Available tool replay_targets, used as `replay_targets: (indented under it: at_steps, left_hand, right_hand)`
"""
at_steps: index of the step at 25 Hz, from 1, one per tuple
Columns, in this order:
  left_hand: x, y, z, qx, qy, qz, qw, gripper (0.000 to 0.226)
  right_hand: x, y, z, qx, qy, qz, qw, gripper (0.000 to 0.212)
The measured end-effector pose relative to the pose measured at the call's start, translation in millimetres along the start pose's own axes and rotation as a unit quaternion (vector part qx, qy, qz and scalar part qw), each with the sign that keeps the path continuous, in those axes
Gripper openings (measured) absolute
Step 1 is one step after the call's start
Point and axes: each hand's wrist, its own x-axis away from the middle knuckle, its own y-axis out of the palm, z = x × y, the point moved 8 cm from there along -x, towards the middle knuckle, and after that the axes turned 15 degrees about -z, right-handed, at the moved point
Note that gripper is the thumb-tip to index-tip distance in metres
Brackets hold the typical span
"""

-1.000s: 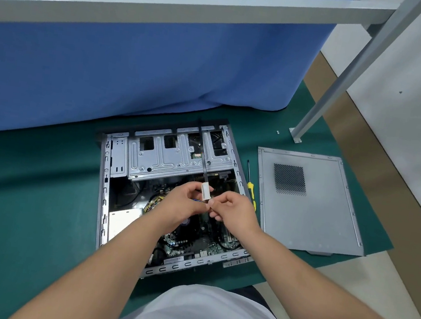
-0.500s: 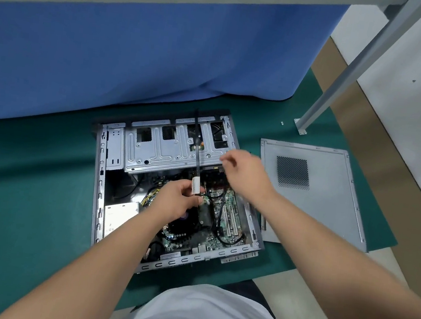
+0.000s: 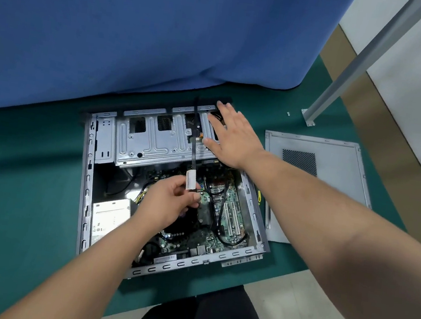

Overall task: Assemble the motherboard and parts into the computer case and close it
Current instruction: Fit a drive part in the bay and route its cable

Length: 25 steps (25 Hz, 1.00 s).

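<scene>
The open grey metal computer case (image 3: 173, 192) is lying on its side on the green table mat (image 3: 13, 187), with the green motherboard (image 3: 223, 214) sitting inside it, in its near right part; the left hand (image 3: 166, 204) is hovering over the middle of the case and pinching the white-labelled end of a flat black cable (image 3: 195, 141) between thumb and fingers, while the cable is running up over the silver drive cage (image 3: 153, 138) to the far edge; the right hand (image 3: 233, 138) is lying flat with straight fingers over the far right corner of the case, seemingly touching the cage, though contact is hard to judge; the flat grey side panel with its mesh vent (image 3: 322, 179) is resting on the mat just right of the case, and 1 yellow-handled screwdriver (image 3: 258, 196) is peeking out between them; a blue cloth curtain (image 3: 154, 31) is hanging behind.
</scene>
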Motion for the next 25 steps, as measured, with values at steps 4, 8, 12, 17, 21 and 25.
replay_targets:
  at_steps: [4,8,12,17,21,25]
  left_hand:
    - [-5,-8,9,-0.006,0.033,0.048,0.998,0.018]
    - [-18,6,9,-0.066,0.052,0.031,0.996,0.025]
    - [-16,17,3,-0.177,0.075,0.072,0.979,0.023]
    - [-24,18,11,-0.375,0.104,0.098,0.916,0.021]
    - [-48,21,13,-0.422,0.086,0.095,0.897,0.015]
    - [-72,30,11,-0.448,0.033,0.113,0.886,0.031]
  right_hand:
    - [0,1,-1,0.012,-0.005,0.039,0.999,0.073]
    - [-4,4,3,-0.018,-0.017,0.07,0.997,0.072]
    - [-8,4,8,-0.038,-0.028,0.081,0.996,0.074]
    - [-11,6,10,-0.065,-0.038,0.094,0.993,0.073]
    - [-14,9,12,-0.089,-0.044,0.1,0.99,0.075]
    - [-14,8,13,-0.095,-0.041,0.103,0.989,0.074]
